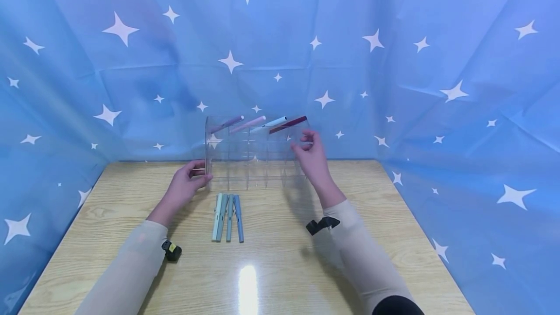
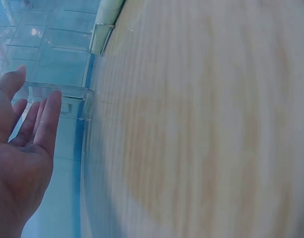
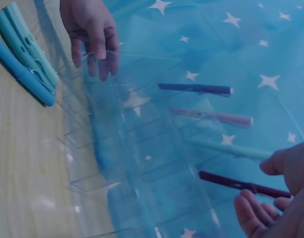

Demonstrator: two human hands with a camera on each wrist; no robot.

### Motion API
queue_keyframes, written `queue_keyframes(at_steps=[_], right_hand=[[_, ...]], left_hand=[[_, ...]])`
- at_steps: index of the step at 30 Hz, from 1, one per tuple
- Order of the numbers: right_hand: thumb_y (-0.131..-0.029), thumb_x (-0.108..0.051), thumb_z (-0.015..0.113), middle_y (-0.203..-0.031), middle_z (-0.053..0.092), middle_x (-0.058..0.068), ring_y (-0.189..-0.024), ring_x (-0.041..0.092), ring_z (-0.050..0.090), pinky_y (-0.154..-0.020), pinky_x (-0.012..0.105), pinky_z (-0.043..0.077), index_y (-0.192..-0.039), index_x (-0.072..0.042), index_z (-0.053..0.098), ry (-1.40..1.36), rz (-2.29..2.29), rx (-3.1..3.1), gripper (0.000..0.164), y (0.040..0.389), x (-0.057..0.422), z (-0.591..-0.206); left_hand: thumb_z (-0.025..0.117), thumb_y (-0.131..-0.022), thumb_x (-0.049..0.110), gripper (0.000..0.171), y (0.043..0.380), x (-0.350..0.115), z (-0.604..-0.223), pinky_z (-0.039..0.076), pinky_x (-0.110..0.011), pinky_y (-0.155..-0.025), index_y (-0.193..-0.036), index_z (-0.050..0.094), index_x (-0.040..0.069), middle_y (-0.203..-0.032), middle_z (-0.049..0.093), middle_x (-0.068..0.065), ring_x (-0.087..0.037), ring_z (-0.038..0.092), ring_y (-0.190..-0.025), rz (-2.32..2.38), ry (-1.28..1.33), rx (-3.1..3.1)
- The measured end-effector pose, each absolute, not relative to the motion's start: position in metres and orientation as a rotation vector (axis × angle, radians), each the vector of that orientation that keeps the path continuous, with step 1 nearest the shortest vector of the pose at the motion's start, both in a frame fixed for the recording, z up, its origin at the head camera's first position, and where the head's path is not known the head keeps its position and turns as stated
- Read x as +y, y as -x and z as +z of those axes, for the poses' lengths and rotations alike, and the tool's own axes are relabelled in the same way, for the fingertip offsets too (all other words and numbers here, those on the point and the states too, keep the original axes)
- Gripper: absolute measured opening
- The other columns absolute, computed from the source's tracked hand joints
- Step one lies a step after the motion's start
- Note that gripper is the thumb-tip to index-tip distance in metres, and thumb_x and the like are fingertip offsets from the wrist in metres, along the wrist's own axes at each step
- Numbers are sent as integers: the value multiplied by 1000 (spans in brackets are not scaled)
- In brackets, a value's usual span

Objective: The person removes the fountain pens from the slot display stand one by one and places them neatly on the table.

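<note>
A clear acrylic organizer [image 1: 258,164] with several compartments stands at the back of the table. Leaning in its rear row are a purple pen [image 1: 227,124], a pink pen [image 1: 248,124], a pale blue pen [image 1: 269,125] and a dark red pen [image 1: 288,124]. My left hand [image 1: 185,183] rests at the organizer's left end, its fingers fairly straight along the side and its thumb by the front corner. Beside the dark red pen, my right hand [image 1: 312,154] hovers over the right end, thumb and fingers apart with nothing pinched between them.
Several green to blue pens lie side by side before the organizer, among them a mint pen [image 1: 217,218] and a blue pen [image 1: 238,218]. A blue curtain [image 1: 280,38] with white stars hangs close behind and around the wooden table [image 1: 280,266].
</note>
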State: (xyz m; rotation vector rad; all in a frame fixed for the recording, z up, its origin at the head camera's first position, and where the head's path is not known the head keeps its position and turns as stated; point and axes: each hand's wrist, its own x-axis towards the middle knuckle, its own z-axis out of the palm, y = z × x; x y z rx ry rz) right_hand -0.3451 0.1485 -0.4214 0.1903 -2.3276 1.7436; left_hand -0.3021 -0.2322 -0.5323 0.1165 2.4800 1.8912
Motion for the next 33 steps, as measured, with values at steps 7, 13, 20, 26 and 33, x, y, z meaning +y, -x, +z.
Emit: queue_keyframes(at_steps=[7,13,20,26,33], right_hand=[[-104,-13,77,-150,49,24,-105,21,63,-82,30,63,-158,-3,41,-160,1775,-2233,65,364,151,-407],[-105,-11,78,-150,50,23,-109,27,68,-90,38,67,-160,-1,41,-172,1794,-2209,67,381,152,-399],[-104,-8,78,-148,55,19,-103,26,74,-92,46,67,-158,1,44,-190,1841,-2229,65,393,152,-398],[-104,-12,78,-142,62,18,-86,27,77,-67,33,66,-154,3,52,-220,1831,-2280,58,399,151,-396],[-105,-10,77,-134,69,17,-82,25,76,-62,31,62,-141,-4,65,-214,1889,-2343,39,403,145,-397]], left_hand=[[77,-108,30,67,301,-232,-530,62,-48,-106,-164,48,7,-154,58,-22,-40,55,-145,1868,-112,2499],[77,-109,29,64,303,-231,-532,63,-44,-104,-162,50,7,-151,59,-20,-39,56,-143,1858,-103,2513],[76,-109,25,61,303,-232,-532,63,-46,-104,-162,50,8,-150,60,-19,-38,57,-142,1853,-90,2509],[75,-110,22,60,302,-230,-531,64,-39,-102,-162,49,7,-151,59,-21,-39,57,-142,1860,-89,2510],[73,-110,19,63,301,-230,-529,64,-39,-103,-165,46,4,-153,57,-25,-42,56,-143,1874,-120,2490]])
